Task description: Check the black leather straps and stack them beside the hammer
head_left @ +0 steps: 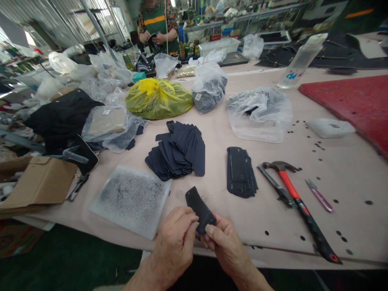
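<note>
Near the table's front edge, my two hands hold one dark, curved strip of leather-like material (pixel 198 208), its far end tilted up and away from me. My left hand (pixel 177 232) pinches its left side close to the near end. Thumb on top, my right hand (pixel 222 236) grips the near right corner. Beyond them lies a fanned heap of similar dark pieces (pixel 180 151). To the right is a neater stack of dark pieces (pixel 241 171). A scuffed translucent cutting board (pixel 130 200) lies to the left of my hands.
On the right lie a hammer (pixel 298 202), a cutter knife (pixel 277 186) and thread snips (pixel 319 197). A yellow bag (pixel 159 99), clear plastic bags (pixel 260 115) and a bottle (pixel 301 62) stand farther back. A cardboard box (pixel 39 182) is left; another person (pixel 159 30) stands across the table.
</note>
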Motion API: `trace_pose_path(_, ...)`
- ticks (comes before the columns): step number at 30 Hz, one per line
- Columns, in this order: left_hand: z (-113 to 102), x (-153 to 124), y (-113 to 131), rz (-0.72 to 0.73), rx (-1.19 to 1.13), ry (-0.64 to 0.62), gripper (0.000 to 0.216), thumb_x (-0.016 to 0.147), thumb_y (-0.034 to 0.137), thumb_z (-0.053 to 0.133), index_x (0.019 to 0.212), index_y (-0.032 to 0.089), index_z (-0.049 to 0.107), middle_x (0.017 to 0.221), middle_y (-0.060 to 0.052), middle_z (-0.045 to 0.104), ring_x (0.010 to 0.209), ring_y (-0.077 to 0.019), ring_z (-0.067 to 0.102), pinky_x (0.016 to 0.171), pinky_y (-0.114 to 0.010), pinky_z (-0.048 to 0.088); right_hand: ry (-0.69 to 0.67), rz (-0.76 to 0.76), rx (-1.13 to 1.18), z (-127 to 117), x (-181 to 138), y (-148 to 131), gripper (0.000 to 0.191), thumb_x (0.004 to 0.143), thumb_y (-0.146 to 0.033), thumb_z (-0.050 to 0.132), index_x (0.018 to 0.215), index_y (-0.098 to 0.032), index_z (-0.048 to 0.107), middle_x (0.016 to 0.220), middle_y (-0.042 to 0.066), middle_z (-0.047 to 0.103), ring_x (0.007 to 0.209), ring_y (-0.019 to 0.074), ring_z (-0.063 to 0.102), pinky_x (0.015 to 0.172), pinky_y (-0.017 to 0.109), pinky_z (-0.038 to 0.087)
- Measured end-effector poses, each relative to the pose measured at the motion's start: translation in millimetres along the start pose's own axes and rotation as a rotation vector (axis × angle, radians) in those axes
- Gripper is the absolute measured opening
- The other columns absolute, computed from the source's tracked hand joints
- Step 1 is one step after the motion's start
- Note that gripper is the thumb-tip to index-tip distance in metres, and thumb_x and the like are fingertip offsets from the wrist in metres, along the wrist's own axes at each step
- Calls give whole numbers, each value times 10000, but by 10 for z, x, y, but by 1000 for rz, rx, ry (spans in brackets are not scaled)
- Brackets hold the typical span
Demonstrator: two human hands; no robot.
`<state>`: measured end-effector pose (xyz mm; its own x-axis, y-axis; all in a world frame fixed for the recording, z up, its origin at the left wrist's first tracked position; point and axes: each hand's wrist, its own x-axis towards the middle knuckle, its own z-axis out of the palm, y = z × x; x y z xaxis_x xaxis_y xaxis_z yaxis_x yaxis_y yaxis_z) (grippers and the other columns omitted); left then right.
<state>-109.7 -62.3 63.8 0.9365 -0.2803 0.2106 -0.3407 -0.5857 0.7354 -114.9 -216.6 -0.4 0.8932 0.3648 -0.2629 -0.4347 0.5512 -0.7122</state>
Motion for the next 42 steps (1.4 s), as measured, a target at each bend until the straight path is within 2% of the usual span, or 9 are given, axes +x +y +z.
trace_pose_path(13,-29,8,34,44,156,-277,198,890,36,399,915,161,550,890,-70,582,841,-206,560,749,-351,506,24,-72,-452,78,-81,-233,176,881,-344,563,824,-177,567,644,-53,402,562,107,305,522,237,287)
trace_pose_path(22,163,25,18,73,41,-4,166,874,63,391,830,172,508,769,-51,532,720,-176,530,626,-300,427,10,-59,-425,44,-85,-296,198,872,-370,573,837,-175,563,671,-39,420,591,117,319,543,243,290)
trace_pose_path(24,104,87,-91,-19,5,113,150,883,115,423,793,174,526,747,-44,541,706,-170,545,643,-299,443,8,-26,-371,-8,-110,-274,214,857,-382,593,840,-170,578,652,-37,435,572,112,312,523,238,273)
trace_pose_path(26,-17,161,-259,-261,-89,263,136,892,202,475,789,169,557,734,-38,578,692,-169,588,660,-300,483,19,15,-298,-78,-147,-241,238,829,-404,627,831,-169,590,626,-39,441,539,102,293,489,229,244)
trace_pose_path(29,-227,236,-508,-627,-433,451,176,852,329,577,838,154,586,799,-54,656,764,-210,672,669,-324,553,17,60,-199,-178,-207,-204,302,774,-458,682,815,-166,614,621,-34,456,512,90,291,459,217,228)
trace_pose_path(32,-350,218,-626,-692,-756,550,222,730,270,692,875,162,564,948,-67,684,893,-257,689,672,-343,580,-26,66,-169,-233,-243,-200,354,733,-502,713,785,-161,631,622,-25,466,503,83,303,450,207,241)
trace_pose_path(35,-398,135,-647,-704,-911,654,237,624,134,713,796,165,553,870,-29,686,847,-204,680,689,-293,566,-40,82,-164,-263,-260,-205,389,710,-533,722,775,-159,637,611,-22,466,498,82,308,446,204,244)
trace_pose_path(37,-438,74,-651,-729,-1019,656,201,594,104,691,732,156,556,787,-19,670,764,-171,661,659,-264,549,-35,126,-161,-284,-271,-198,410,690,-545,734,793,-159,645,613,-15,479,502,85,321,447,205,241)
trace_pose_path(42,-549,-39,-636,-815,-1330,389,156,624,217,660,742,150,584,655,-19,608,550,-134,572,475,-222,456,-83,217,-176,-374,-306,-134,436,649,-571,765,741,-161,651,584,-13,483,500,84,336,463,210,234)
